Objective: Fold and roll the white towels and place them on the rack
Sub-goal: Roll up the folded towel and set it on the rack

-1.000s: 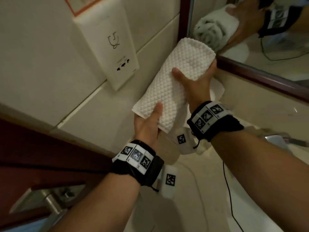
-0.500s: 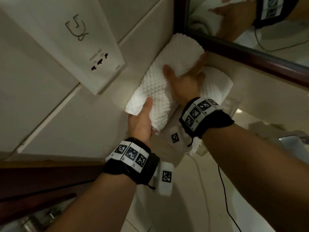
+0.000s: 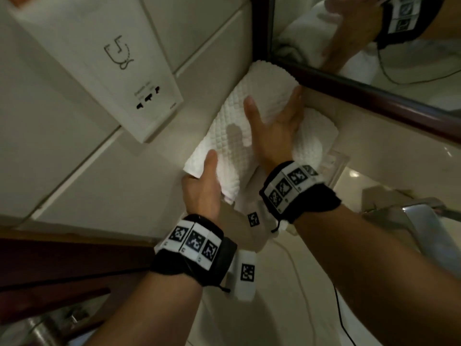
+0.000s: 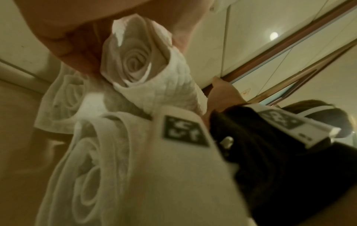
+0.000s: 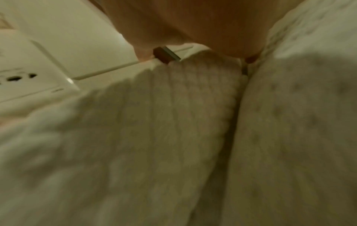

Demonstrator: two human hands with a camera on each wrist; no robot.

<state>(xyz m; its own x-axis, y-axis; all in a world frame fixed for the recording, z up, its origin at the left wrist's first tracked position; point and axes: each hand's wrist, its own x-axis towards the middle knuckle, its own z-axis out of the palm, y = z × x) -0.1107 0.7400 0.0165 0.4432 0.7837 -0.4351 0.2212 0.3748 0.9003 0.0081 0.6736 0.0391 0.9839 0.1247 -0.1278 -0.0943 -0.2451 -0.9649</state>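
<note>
A rolled white waffle towel (image 3: 232, 126) lies slanted along the tiled wall, beside a second rolled towel (image 3: 311, 138) on the clear rack (image 3: 336, 163). My left hand (image 3: 204, 181) holds its near end, thumb on top and fingers underneath. My right hand (image 3: 274, 126) spans its far half, with the thumb stretched over the top and the fingers down between the two rolls. In the left wrist view the roll's spiral end (image 4: 135, 61) shows between my curled fingers (image 4: 65, 44), with more rolled towels (image 4: 86, 160) below it. The right wrist view is filled by both rolls (image 5: 154, 122).
A white socket panel (image 3: 139, 78) is fixed to the wall left of the towels. The dark wooden mirror frame (image 3: 374, 96) runs just above and right of the rack. A chrome tap (image 3: 424, 221) sits at the right, and a dark wooden door (image 3: 50, 265) at the lower left.
Both hands have brought the rolled towel down and toward the wall corner, beside the other roll on the rack. The right thumb has stretched out over the top.
</note>
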